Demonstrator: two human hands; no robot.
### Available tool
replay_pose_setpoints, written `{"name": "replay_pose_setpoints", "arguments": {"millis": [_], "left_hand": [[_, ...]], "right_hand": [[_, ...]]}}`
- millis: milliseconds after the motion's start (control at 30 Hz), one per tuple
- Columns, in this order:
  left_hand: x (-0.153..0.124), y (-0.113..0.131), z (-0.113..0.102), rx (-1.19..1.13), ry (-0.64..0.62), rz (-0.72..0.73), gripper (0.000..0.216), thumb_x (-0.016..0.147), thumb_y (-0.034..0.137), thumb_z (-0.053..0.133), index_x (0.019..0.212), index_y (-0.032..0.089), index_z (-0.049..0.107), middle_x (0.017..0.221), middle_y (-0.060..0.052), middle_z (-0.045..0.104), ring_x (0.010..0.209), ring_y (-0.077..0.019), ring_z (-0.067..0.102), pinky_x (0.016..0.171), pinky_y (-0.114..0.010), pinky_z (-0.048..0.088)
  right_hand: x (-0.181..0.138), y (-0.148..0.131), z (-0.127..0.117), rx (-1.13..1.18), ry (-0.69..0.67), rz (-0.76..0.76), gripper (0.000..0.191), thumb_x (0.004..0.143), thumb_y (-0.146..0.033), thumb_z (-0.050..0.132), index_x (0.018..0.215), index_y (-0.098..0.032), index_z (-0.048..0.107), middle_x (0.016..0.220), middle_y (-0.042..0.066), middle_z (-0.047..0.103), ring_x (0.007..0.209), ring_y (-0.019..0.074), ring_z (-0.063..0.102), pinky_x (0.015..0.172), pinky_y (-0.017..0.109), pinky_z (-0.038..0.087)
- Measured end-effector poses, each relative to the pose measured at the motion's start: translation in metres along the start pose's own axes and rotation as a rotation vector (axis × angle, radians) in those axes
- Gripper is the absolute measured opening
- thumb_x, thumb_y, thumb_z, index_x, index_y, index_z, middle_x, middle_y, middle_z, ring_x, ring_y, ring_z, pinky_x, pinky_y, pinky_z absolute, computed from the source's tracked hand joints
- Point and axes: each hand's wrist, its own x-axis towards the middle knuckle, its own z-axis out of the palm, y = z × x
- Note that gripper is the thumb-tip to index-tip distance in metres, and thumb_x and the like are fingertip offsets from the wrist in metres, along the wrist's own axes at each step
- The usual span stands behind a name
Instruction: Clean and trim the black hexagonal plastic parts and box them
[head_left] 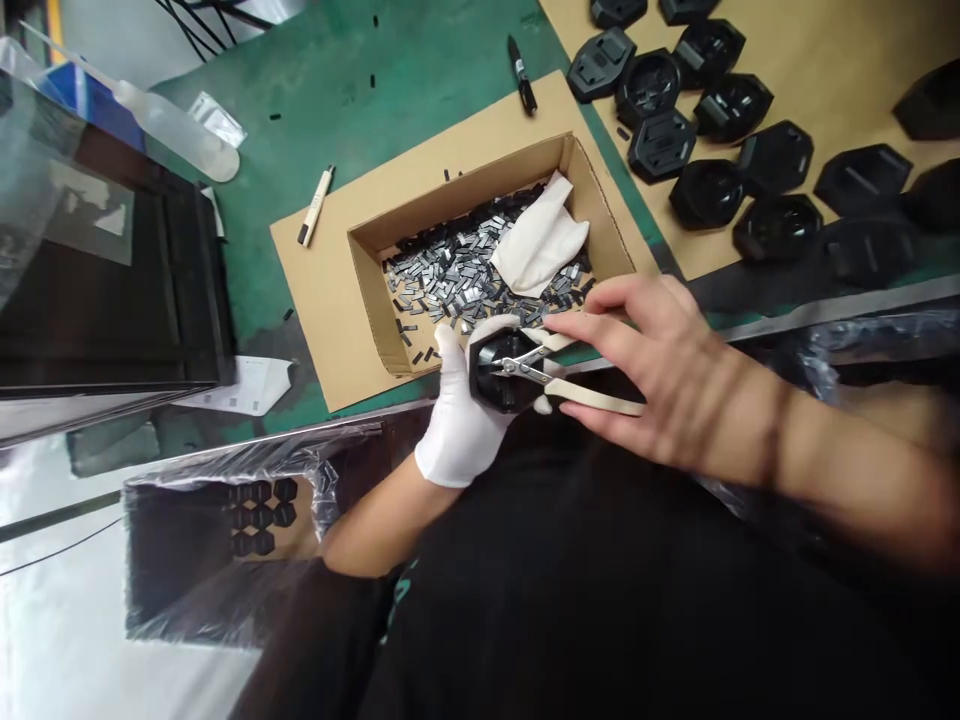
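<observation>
My left hand (459,415), in a white cloth glove, grips a black hexagonal plastic part (496,375) with its hollow side facing up. My right hand (637,360), ungloved, holds small steel pliers (525,365) with cream-coloured handles. The pliers' tips reach into the hollow of the black part. Just beyond both hands stands an open cardboard box (457,190), filled with small grey-and-black metal clips (457,268). A folded white cloth (538,238) lies on the clips.
Several black hexagonal parts (724,165) lie on a tan card sheet at upper right. On the green mat (360,70) lie a black marker (522,75) and a pen (316,205). A dark glass-topped tray (97,260) stands at left; a plastic-wrapped tray (225,540) sits below it.
</observation>
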Motion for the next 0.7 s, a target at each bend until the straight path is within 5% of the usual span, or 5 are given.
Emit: {"name": "replay_pose_setpoints", "arguments": {"millis": [267,500,700], "left_hand": [[-0.001,-0.003,-0.006,0.026,-0.061,0.024,0.071,0.108,0.079,0.028,0.123,0.025,0.072,0.119,-0.008,0.082,0.109,-0.0259,0.080,0.083,-0.034,0.065],[-0.004,-0.002,-0.003,0.103,-0.025,0.143,0.060,0.108,0.074,0.039,0.109,0.026,0.075,0.116,-0.006,0.080,0.103,-0.0240,0.079,0.079,-0.031,0.065],[-0.008,0.007,0.000,0.127,0.016,0.053,0.069,0.104,0.082,0.036,0.124,0.026,0.073,0.119,-0.008,0.080,0.107,-0.0257,0.077,0.079,-0.030,0.064]], "right_hand": [[0.010,-0.014,-0.008,-0.111,-0.063,-0.039,0.058,0.096,-0.032,0.069,0.151,-0.025,0.053,0.140,0.020,0.059,0.134,0.0477,0.057,0.117,0.071,0.051],[0.018,-0.017,-0.010,-0.237,-0.083,-0.143,0.068,0.091,-0.041,0.070,0.149,-0.006,0.061,0.131,0.026,0.067,0.125,0.0508,0.062,0.103,0.072,0.057],[0.028,-0.019,-0.017,-0.293,-0.137,-0.172,0.071,0.090,-0.048,0.074,0.150,-0.013,0.062,0.128,0.021,0.068,0.121,0.0469,0.062,0.096,0.064,0.058]]}}
